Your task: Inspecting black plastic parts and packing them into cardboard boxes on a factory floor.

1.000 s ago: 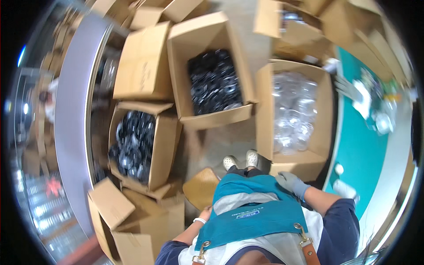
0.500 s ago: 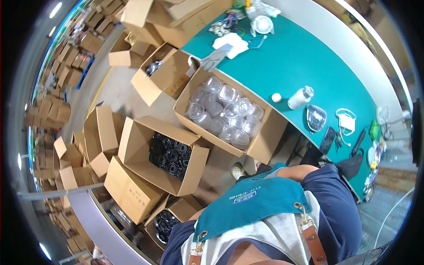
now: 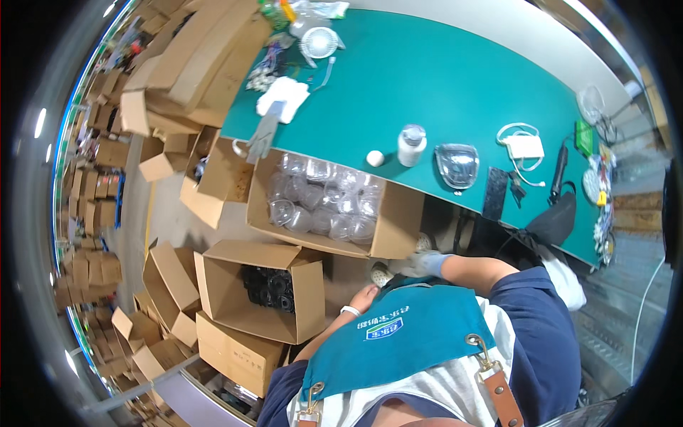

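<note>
My left hand [image 3: 363, 299], bare with a white band at the wrist, is low in front of the teal apron [image 3: 402, 313]; the apron's edge partly hides its fingers. Close by, my right hand [image 3: 418, 265] wears a pale grey glove and is blurred, so its finger pose is unclear. Nothing held can be made out in either. Ahead of both hands stands a carton [image 3: 395, 224] filled with clear plastic domed shells [image 3: 324, 203]. To the left, another carton [image 3: 309, 299] holds black moulded plastic parts [image 3: 272, 288].
On the green table [image 3: 370, 78] are a white bottle [image 3: 411, 146], a round white cap [image 3: 375, 158], a clear shell with dark trim [image 3: 457, 166], a white charger [image 3: 525, 146], a small fan [image 3: 319, 43] and a grey glove [image 3: 264, 135]. A closed-looking carton [image 3: 238, 354] sits lower left.
My view has turned, so the table and cartons sit further left. Both hands have come into sight in front of the apron; before, they were hidden.
</note>
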Demonstrator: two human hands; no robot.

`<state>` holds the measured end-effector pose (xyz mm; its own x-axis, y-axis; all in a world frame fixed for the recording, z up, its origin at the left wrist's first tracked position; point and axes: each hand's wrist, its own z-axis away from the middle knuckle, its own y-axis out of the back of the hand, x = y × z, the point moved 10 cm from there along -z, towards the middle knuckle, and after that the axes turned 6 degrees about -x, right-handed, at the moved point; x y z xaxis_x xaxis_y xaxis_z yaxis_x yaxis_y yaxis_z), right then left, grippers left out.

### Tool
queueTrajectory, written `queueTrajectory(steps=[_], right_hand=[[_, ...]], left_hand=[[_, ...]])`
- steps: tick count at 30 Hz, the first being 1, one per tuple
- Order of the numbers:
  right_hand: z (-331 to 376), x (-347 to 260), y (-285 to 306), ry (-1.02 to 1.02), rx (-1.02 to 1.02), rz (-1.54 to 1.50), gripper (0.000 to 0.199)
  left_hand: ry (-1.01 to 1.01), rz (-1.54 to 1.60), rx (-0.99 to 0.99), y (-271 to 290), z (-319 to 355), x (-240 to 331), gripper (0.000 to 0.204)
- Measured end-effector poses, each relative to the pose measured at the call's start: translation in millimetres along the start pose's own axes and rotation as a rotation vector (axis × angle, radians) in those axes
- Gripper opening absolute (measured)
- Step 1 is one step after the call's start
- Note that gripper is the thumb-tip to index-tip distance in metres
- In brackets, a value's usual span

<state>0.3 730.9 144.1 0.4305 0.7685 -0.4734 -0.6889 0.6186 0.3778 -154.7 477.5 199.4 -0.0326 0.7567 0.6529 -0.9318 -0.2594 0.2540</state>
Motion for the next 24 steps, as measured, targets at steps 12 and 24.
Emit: queueTrajectory(steps=[12, 24], right_hand=[[4, -21, -71, 0.236, -0.088, -0.340, 0.055], [51, -66, 24, 0.395, 0.224, -0.275, 0.054]], left_hand=[[0.035, -0.316, -0.238, -79, -47, 38, 0.037], [0.075, -0.498, -0.135, -64, -42, 57, 0.037]])
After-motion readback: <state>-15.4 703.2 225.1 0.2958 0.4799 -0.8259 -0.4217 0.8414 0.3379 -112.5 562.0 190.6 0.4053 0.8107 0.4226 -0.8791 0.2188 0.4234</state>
